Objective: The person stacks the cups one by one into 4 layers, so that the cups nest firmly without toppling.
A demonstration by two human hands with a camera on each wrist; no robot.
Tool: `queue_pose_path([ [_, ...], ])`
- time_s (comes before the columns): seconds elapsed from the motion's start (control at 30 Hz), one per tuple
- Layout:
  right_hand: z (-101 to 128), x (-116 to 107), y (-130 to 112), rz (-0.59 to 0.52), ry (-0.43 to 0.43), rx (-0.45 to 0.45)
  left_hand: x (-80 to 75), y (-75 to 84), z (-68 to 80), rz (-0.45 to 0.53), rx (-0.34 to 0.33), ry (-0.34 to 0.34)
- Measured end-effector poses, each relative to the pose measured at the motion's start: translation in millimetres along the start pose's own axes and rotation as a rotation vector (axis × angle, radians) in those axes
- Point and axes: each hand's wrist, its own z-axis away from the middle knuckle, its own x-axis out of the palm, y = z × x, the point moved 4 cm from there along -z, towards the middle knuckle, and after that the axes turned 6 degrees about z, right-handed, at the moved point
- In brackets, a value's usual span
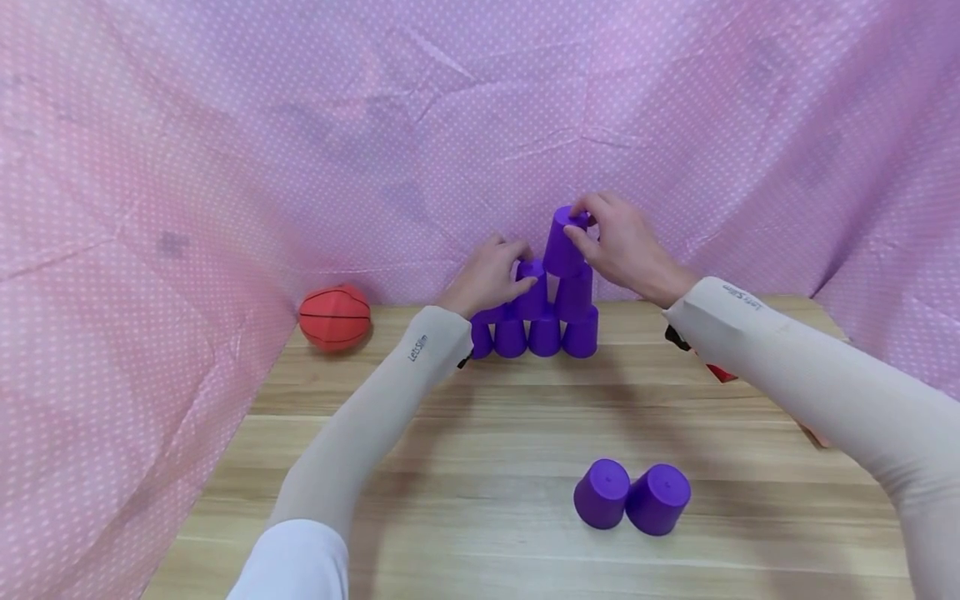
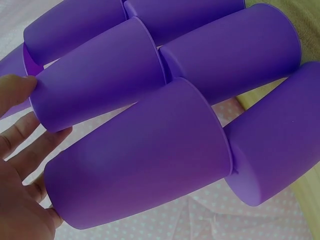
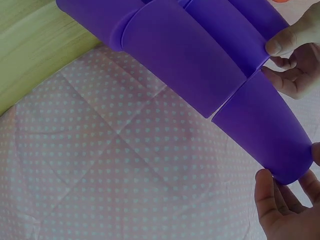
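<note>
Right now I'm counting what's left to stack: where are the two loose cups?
In the head view the two loose cups lie side by side, touching, on the near right of the table, well in front of the pyramid and apart from both hands.

I sit at a bench (image 1: 465,467) of pale wood, its grain running across in long planks from side to side. A pink cloth with small white dots (image 1: 420,108) hangs behind it as a backdrop and wraps round on both sides, creased and folded in places, its lower edge meeting the bench top. The light is soft and even, casting faint shadows on the wood. An orange ball (image 1: 335,317) lies at the far left corner against the cloth.
</note>
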Motion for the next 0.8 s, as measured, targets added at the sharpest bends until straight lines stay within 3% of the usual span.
queue_pose_path([
  [0.5, -7, 3, -2, -0.019, -0.123, 0.067, -5.9, -2.3, 7.3, 0.057, 0.004, -0.006],
  [0.63, -3, -2, 1, -0.038, -0.125, 0.084, -15.4, 0.1, 15.2, 0.075, 0.06, 0.028],
  [0.8, 14, -14, 3, -0.041, -0.04, 0.035, -29.3, 11.7, 31.7, 0.04, 0.148, 0.074],
])
